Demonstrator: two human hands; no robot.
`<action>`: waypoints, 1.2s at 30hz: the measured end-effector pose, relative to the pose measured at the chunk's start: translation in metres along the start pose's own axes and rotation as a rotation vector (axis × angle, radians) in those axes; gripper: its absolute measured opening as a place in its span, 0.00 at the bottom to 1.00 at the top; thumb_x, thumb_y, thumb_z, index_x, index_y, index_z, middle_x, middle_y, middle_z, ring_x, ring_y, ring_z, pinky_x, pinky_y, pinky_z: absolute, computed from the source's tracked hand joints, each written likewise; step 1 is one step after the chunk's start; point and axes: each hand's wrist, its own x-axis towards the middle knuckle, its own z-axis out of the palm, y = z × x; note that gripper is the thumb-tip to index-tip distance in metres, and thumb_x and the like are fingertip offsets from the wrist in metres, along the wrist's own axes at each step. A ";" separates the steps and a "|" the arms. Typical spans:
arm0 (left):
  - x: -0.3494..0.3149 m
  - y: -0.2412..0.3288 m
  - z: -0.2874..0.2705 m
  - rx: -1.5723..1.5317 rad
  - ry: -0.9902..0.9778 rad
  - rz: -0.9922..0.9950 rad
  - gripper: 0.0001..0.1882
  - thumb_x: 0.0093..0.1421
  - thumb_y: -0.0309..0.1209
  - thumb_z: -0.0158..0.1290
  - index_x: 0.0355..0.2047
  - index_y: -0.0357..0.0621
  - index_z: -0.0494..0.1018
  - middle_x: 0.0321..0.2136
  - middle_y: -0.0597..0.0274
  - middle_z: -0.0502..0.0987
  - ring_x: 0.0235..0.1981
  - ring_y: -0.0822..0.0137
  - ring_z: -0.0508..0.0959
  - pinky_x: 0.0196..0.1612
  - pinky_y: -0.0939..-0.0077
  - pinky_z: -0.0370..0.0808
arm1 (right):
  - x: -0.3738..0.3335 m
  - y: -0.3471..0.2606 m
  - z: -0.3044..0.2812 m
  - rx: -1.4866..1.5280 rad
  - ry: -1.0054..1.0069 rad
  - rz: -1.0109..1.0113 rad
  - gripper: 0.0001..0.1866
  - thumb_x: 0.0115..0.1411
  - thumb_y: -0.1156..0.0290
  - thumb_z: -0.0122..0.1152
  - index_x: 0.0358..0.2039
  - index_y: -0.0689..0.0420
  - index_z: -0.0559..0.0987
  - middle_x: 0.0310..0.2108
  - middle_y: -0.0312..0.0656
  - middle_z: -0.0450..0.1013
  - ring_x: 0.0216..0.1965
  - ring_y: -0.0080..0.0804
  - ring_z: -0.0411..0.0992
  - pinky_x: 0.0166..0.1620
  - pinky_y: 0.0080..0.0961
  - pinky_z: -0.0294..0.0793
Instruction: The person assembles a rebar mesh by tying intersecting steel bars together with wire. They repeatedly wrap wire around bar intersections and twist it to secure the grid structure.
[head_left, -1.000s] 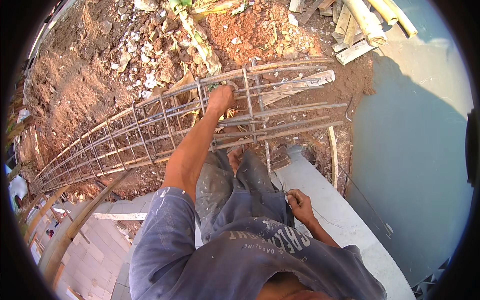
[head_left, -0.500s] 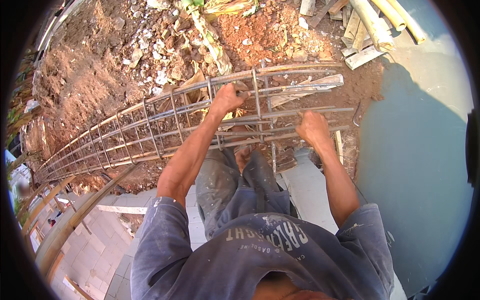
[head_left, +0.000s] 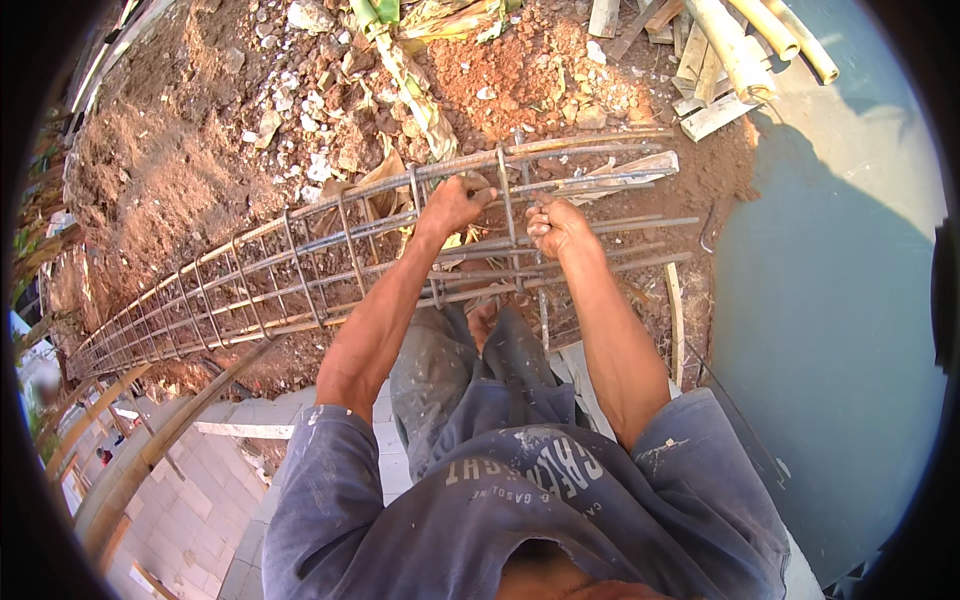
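A long rebar cage (head_left: 300, 265) of rusty bars and square stirrups stretches from the far left to the middle, in front of my legs. My left hand (head_left: 457, 207) is closed at one of its upper bars, just left of the end stirrup (head_left: 507, 200). Right of that stirrup, my right hand (head_left: 560, 226) is closed, with its fingers pinched together near the same bar. Whatever sits inside either set of fingers is hidden or too small to make out. Beyond my right hand the loose bar ends (head_left: 640, 262) stick out.
Reddish soil with rubble (head_left: 300, 110) lies beyond the cage, with dried leaves (head_left: 415, 90) on it. Bamboo poles (head_left: 735, 50) and wood scraps are piled at the far right, beside a smooth grey surface (head_left: 830, 330). A wooden pole (head_left: 170, 430) slants above a tiled floor (head_left: 200, 500) at lower left.
My right hand has moved left and slightly away from me, closer to the end stirrup and my left hand. The left hand has stayed nearly in place at the bar.
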 end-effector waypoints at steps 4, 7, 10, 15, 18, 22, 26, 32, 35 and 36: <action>0.001 0.000 0.003 -0.026 0.022 -0.054 0.27 0.59 0.54 0.51 0.45 0.45 0.80 0.40 0.42 0.80 0.45 0.48 0.79 0.50 0.58 0.72 | 0.010 0.006 0.009 -0.029 0.054 -0.026 0.10 0.66 0.80 0.36 0.43 0.55 0.65 0.25 0.40 0.63 0.15 0.19 0.53 0.14 0.16 0.53; 0.003 0.008 -0.001 -0.009 -0.037 -0.113 0.29 0.60 0.56 0.48 0.44 0.44 0.80 0.37 0.44 0.80 0.43 0.48 0.80 0.49 0.59 0.72 | 0.027 0.006 0.015 -0.038 0.144 -0.034 0.07 0.65 0.79 0.38 0.40 0.55 0.67 0.25 0.39 0.63 0.15 0.22 0.56 0.14 0.17 0.55; 0.002 0.004 0.004 0.021 0.030 -0.099 0.30 0.60 0.56 0.47 0.43 0.42 0.80 0.34 0.45 0.81 0.40 0.49 0.80 0.47 0.59 0.72 | 0.040 0.014 0.011 -0.047 0.123 -0.069 0.09 0.65 0.76 0.38 0.39 0.55 0.70 0.29 0.39 0.66 0.17 0.23 0.58 0.16 0.19 0.57; 0.000 0.003 0.005 0.005 0.004 -0.079 0.27 0.60 0.53 0.49 0.42 0.40 0.79 0.33 0.44 0.80 0.39 0.50 0.80 0.46 0.59 0.72 | 0.047 0.020 0.029 0.149 0.369 -0.132 0.09 0.67 0.73 0.39 0.33 0.55 0.70 0.25 0.39 0.64 0.16 0.26 0.59 0.16 0.21 0.61; -0.001 0.004 0.002 -0.018 -0.019 -0.097 0.24 0.60 0.49 0.51 0.43 0.40 0.79 0.35 0.45 0.81 0.40 0.51 0.80 0.46 0.60 0.73 | 0.046 0.024 0.034 0.264 0.236 -0.180 0.07 0.66 0.75 0.41 0.34 0.56 0.70 0.28 0.41 0.66 0.19 0.28 0.62 0.20 0.25 0.65; -0.004 0.013 0.004 0.006 0.010 -0.033 0.23 0.61 0.48 0.52 0.45 0.42 0.79 0.38 0.44 0.81 0.43 0.50 0.80 0.49 0.61 0.73 | 0.080 0.030 0.010 0.233 0.042 -0.303 0.10 0.65 0.76 0.42 0.42 0.63 0.72 0.35 0.46 0.71 0.30 0.39 0.73 0.30 0.39 0.78; -0.009 0.016 -0.002 -0.009 0.017 -0.059 0.25 0.61 0.46 0.52 0.56 0.50 0.71 0.44 0.43 0.79 0.48 0.50 0.78 0.53 0.61 0.71 | 0.041 0.035 0.028 -0.187 -0.070 -0.377 0.11 0.61 0.84 0.44 0.41 0.70 0.74 0.35 0.49 0.74 0.32 0.39 0.76 0.28 0.36 0.78; -0.014 0.017 0.000 0.028 0.052 0.097 0.26 0.60 0.44 0.56 0.58 0.55 0.71 0.52 0.44 0.74 0.55 0.52 0.73 0.57 0.61 0.69 | 0.055 0.031 0.012 -0.212 -0.247 -0.394 0.14 0.58 0.88 0.44 0.43 0.69 0.75 0.33 0.47 0.75 0.28 0.33 0.75 0.25 0.32 0.77; -0.012 0.013 0.000 -0.137 0.032 0.045 0.24 0.59 0.45 0.57 0.52 0.48 0.76 0.52 0.47 0.75 0.55 0.53 0.73 0.57 0.62 0.69 | 0.037 0.034 0.023 -0.214 -0.229 -0.406 0.14 0.56 0.88 0.46 0.43 0.70 0.75 0.33 0.46 0.75 0.27 0.34 0.75 0.25 0.31 0.76; -0.010 0.007 0.004 -0.168 0.072 0.013 0.23 0.59 0.45 0.58 0.50 0.45 0.77 0.52 0.48 0.75 0.54 0.54 0.74 0.56 0.63 0.69 | 0.029 0.034 0.027 -0.245 -0.193 -0.437 0.15 0.56 0.88 0.47 0.44 0.71 0.74 0.35 0.47 0.75 0.30 0.35 0.76 0.27 0.31 0.76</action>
